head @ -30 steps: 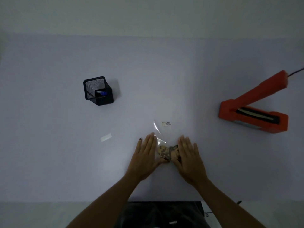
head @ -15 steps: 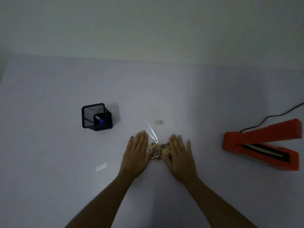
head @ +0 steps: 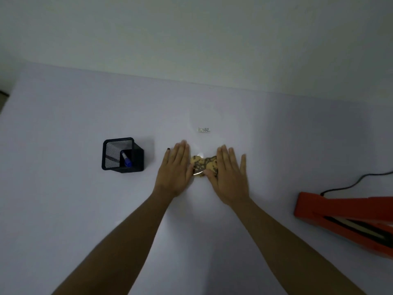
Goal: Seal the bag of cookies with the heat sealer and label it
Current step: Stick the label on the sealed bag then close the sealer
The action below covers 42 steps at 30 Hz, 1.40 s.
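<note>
A clear bag of chocolate-chip cookies (head: 204, 166) lies flat on the white table (head: 63, 209), its see-through upper part reaching away from me to a small printed sticker (head: 204, 130). My left hand (head: 175, 167) lies flat with fingers together against the cookies' left side. My right hand (head: 230, 173) lies flat on their right side, its thumb resting on the cookies. Neither hand grips the bag. The orange heat sealer (head: 340, 218) sits at the right edge with its arm raised, partly cut off.
A black mesh pen holder (head: 121, 155) with a blue marker (head: 127, 161) stands left of my left hand. The sealer's black cord (head: 350, 184) runs off to the right. A pale wall rises behind the table's far edge.
My view has tilted, so the hands and bag sit higher in the frame. The bag's raised clear flap now lies flat. Both hands stay beside the cookies.
</note>
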Each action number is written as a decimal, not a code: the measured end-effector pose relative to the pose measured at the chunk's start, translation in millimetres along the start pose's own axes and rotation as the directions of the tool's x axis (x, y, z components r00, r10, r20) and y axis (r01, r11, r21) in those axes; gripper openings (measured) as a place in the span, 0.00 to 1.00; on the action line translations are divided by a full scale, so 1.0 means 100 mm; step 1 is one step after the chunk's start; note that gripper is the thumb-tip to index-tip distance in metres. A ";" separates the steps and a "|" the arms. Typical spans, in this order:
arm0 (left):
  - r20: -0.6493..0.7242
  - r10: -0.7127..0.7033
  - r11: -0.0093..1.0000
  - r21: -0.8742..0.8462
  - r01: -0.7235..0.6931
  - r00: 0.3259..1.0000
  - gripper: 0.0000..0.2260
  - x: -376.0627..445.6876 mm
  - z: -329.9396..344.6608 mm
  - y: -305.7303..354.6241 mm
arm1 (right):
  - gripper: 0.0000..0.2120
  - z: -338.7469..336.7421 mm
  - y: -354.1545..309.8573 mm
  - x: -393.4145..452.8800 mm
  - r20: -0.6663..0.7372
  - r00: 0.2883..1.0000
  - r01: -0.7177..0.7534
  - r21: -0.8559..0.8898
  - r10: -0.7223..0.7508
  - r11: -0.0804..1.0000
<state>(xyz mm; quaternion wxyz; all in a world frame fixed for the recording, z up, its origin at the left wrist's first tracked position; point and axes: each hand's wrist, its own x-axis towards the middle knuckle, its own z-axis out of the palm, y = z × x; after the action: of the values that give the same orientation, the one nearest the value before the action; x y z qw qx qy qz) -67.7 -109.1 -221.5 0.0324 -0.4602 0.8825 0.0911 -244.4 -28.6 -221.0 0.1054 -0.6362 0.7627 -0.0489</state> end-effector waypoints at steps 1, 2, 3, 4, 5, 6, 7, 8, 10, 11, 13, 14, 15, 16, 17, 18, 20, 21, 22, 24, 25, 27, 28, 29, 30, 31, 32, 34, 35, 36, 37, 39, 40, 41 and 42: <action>-0.007 -0.010 1.000 -0.010 0.010 1.000 0.28 -0.02 -0.03 0.03 | 0.38 -0.02 -0.01 -0.02 -0.006 1.000 0.000 0.001 0.000 1.000; -0.012 -0.015 1.000 -0.018 0.015 1.000 0.28 -0.05 -0.07 0.06 | 0.38 -0.04 -0.02 -0.04 -0.007 1.000 0.003 -0.001 -0.003 1.000; -0.013 -0.017 1.000 -0.027 0.016 1.000 0.28 -0.08 -0.10 0.09 | 0.38 -0.07 -0.04 -0.06 -0.004 1.000 0.005 -0.004 -0.005 1.000; -0.015 -0.014 0.999 -0.034 0.014 1.000 0.28 -0.12 -0.14 0.12 | 0.38 -0.10 -0.05 -0.10 0.001 1.000 0.008 -0.003 -0.008 1.000; -0.023 -0.005 0.999 -0.039 0.004 1.000 0.28 -0.16 -0.19 0.16 | 0.37 -0.14 -0.07 -0.15 0.003 1.000 0.012 0.006 -0.012 1.000; -0.035 0.015 0.999 -0.042 -0.017 0.999 0.27 -0.22 -0.24 0.19 | 0.36 -0.17 -0.09 -0.21 0.003 1.000 0.019 0.024 -0.019 1.000; -0.049 0.043 0.997 -0.055 -0.046 0.998 0.26 -0.27 -0.29 0.23 | 0.35 -0.22 -0.11 -0.28 0.005 1.000 0.025 0.044 -0.025 0.999; -0.072 0.074 0.994 -0.077 -0.079 0.995 0.24 -0.33 -0.34 0.28 | 0.34 -0.27 -0.12 -0.37 0.002 1.000 0.029 0.059 -0.030 0.998; -0.159 0.100 0.980 -0.155 -0.124 0.982 0.18 -0.48 -0.45 0.37 | 0.31 -0.37 -0.16 -0.60 -0.009 1.000 0.025 0.072 -0.025 0.997; -0.202 0.093 0.972 -0.192 -0.132 0.975 0.15 -0.57 -0.52 0.41 | 0.30 -0.43 -0.17 -0.73 -0.014 1.000 0.014 0.076 -0.013 0.997; -0.218 0.085 0.968 -0.212 -0.132 0.972 0.13 -0.75 -0.64 0.49 | 0.29 -0.53 -0.21 -0.99 -0.029 0.999 -0.011 0.086 0.014 0.996; -0.214 0.077 0.971 -0.206 -0.122 0.974 0.13 -0.85 -0.69 0.52 | 0.30 -0.58 -0.23 -1.12 -0.042 0.999 -0.017 0.086 0.020 0.996; -0.208 0.068 0.973 -0.203 -0.111 0.976 0.14 -0.94 -0.72 0.55 | 0.31 -0.63 -0.25 -1.24 -0.062 0.998 -0.020 0.082 0.025 0.996; -0.213 0.063 0.974 -0.202 -0.107 0.975 0.14 -1.03 -0.74 0.57 | 0.31 -0.67 -0.27 -1.36 -0.089 0.996 -0.022 0.074 0.029 0.997; -0.223 0.060 0.974 -0.200 -0.106 0.973 0.14 -1.11 -0.76 0.59 | 0.32 -0.71 -0.29 -1.47 -0.119 0.992 -0.026 0.063 0.033 0.998; -0.243 0.059 0.975 -0.193 -0.108 0.968 0.13 -1.19 -0.77 0.61 | 0.32 -0.73 -0.29 -1.59 -0.145 0.989 -0.030 0.054 0.038 0.998; -0.267 0.064 0.974 -0.191 -0.118 0.961 0.09 -1.32 -0.79 0.67 | 0.26 -0.76 -0.26 -1.82 -0.177 0.983 -0.046 0.043 0.053 0.998; -0.269 0.063 0.973 -0.199 -0.120 0.961 0.11 -1.36 -0.81 0.72 | 0.23 -0.76 -0.20 -1.93 -0.193 0.979 -0.059 0.038 0.065 0.998; -0.279 0.067 0.971 -0.203 -0.127 0.958 0.13 -1.39 -0.82 0.78 | 0.20 -0.76 -0.12 -2.03 -0.212 0.974 -0.075 0.034 0.080 0.997; -0.315 0.079 0.968 -0.203 -0.149 0.946 0.14 -1.39 -0.89 0.93 | 0.21 -0.77 0.09 -2.22 -0.246 0.962 -0.117 0.032 0.122 0.993; -0.327 0.086 0.965 -0.209 -0.160 0.941 0.15 -1.36 -0.94 1.04 | 0.25 -0.79 0.22 -2.30 -0.257 0.954 -0.152 0.032 0.155 0.988; -0.344 0.103 0.952 -0.238 -0.193 0.933 0.16 -1.25 -1.01 1.29 | 0.27 -0.86 0.54 -2.43 -0.268 0.933 -0.238 0.035 0.239 0.971; -0.348 0.108 0.945 -0.254 -0.205 0.931 0.16 -1.20 -1.04 1.44 | 0.24 -0.91 0.71 -2.48 -0.285 0.918 -0.279 0.032 0.276 0.960; -0.347 0.113 0.938 -0.272 -0.215 0.931 0.17 -1.14 -1.07 1.59 | 0.21 -0.96 0.90 -2.52 -0.309 0.899 -0.319 0.026 0.311 0.947; -0.346 0.117 0.929 -0.293 -0.225 0.931 0.17 -1.07 -1.07 1.75 | 0.19 -1.00 1.10 -2.55 -0.330 0.879 -0.356 0.022 0.343 0.934; -0.344 0.118 0.921 -0.312 -0.232 0.932 0.17 -1.00 -1.07 1.92 | 0.18 -1.05 1.29 -2.57 -0.344 0.862 -0.392 0.015 0.372 0.920; -0.344 0.119 0.917 -0.322 -0.236 0.931 0.17 -0.94 -1.05 2.08 | 0.18 -1.10 1.46 -2.58 -0.352 0.847 -0.424 0.003 0.398 0.906; -0.328 0.114 0.909 -0.346 -0.231 0.938 0.17 -0.84 -0.98 2.38 | 0.22 -1.15 1.74 -2.58 -0.343 0.826 -0.480 -0.011 0.448 0.877; -0.315 0.101 0.905 -0.364 -0.219 0.944 0.17 -0.80 -0.94 2.53 | 0.24 -1.16 1.86 -2.57 -0.333 0.813 -0.507 -0.001 0.478 0.862; -0.296 0.086 0.901 -0.384 -0.201 0.951 0.17 -0.77 -0.89 2.66 | 0.26 -1.17 1.95 -2.55 -0.319 0.799 -0.534 0.011 0.509 0.845; -0.274 0.070 0.899 -0.400 -0.180 0.959 0.17 -0.75 -0.85 2.78 | 0.28 -1.17 2.03 -2.54 -0.298 0.789 -0.558 0.018 0.537 0.830; -0.225 0.050 0.895 -0.422 -0.144 0.973 0.19 -0.71 -0.77 2.95 | 0.31 -1.14 2.15 -2.51 -0.254 0.783 -0.583 0.018 0.568 0.812; -0.197 0.049 0.895 -0.427 -0.130 0.979 0.19 -0.70 -0.75 3.02 | 0.32 -1.12 2.21 -2.51 -0.240 0.781 -0.589 0.021 0.576 0.808; -0.170 0.049 0.896 -0.428 -0.119 0.984 0.20 -0.68 -0.73 3.07 | 0.34 -1.09 2.26 -2.51 -0.227 0.779 -0.594 0.028 0.584 0.804; -0.143 0.053 0.897 -0.427 -0.110 0.988 0.21 -0.67 -0.71 3.10 | 0.35 -1.06 2.31 -2.52 -0.213 0.776 -0.600 0.039 0.593 0.799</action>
<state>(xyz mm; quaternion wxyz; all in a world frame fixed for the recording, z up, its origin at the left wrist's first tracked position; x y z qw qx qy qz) -281.7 104.8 -101.9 -0.1313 -0.4233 0.8588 0.2568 -447.1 255.0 -141.2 0.0226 -0.3546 0.9322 -0.0697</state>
